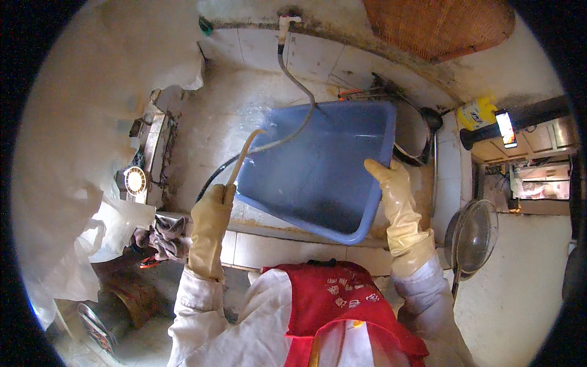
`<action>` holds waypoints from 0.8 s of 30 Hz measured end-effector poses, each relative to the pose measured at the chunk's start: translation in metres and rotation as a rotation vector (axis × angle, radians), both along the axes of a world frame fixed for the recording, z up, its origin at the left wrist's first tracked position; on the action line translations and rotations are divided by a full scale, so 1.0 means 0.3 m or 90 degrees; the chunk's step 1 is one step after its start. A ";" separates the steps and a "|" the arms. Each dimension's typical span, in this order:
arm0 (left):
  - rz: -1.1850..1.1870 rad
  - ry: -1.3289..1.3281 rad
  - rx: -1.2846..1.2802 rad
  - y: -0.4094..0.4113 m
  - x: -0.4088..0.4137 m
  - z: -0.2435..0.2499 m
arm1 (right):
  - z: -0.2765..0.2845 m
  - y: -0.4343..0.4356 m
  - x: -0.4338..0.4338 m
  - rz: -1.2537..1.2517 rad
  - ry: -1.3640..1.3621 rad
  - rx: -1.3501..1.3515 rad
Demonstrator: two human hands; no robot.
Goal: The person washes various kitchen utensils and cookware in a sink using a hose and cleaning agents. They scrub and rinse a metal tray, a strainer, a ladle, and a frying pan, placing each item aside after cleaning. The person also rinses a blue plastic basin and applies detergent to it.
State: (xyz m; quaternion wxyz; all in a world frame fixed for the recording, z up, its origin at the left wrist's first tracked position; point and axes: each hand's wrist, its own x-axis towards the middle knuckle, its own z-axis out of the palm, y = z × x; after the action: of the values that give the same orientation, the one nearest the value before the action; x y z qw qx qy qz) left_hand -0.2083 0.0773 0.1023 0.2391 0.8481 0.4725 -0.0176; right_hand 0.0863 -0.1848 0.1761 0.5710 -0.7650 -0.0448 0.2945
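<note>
A large blue plastic tub (316, 165) lies tilted before me in a tiled washing basin (215, 91). My right hand (396, 188), in a yellowish rubber glove, grips its right rim, with the thumb over the edge. My left hand (213, 206), gloved alike, is closed around a hose (243, 158) near the tub's left side. The hose's yellowish end points at the left rim, where water splashes. From a wall tap (288, 27) the grey length of the hose loops across the tub toward my left hand.
Right of the tub stands a wok-like pan (410, 128), with a black ladle (431, 120) beside it. A wire strainer (477, 234) is at the right. A crumpled cloth (167, 238) and a lit round lamp or fan (135, 180) are at the left. A phone (506, 128) hangs upper right.
</note>
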 end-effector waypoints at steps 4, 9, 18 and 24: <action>-0.006 0.031 -0.019 -0.008 -0.028 -0.026 | 0.108 0.032 -0.004 -0.004 -0.012 -0.040; -0.001 0.046 -0.056 -0.028 -0.025 -0.001 | 0.158 0.046 0.031 0.040 -0.049 -0.057; 0.028 -0.006 -0.038 -0.046 -0.074 -0.003 | 0.372 0.128 -0.064 0.235 -0.354 -0.419; 0.037 -0.042 -0.091 -0.069 -0.071 0.010 | 0.287 -0.091 -0.348 0.434 -0.786 -0.293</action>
State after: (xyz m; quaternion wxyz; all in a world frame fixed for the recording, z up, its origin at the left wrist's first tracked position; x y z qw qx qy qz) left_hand -0.2297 0.0567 0.1052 0.3152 0.8148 0.4863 -0.0163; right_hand -0.0180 -0.2121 0.2621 0.1437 -0.8354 -0.5299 -0.0264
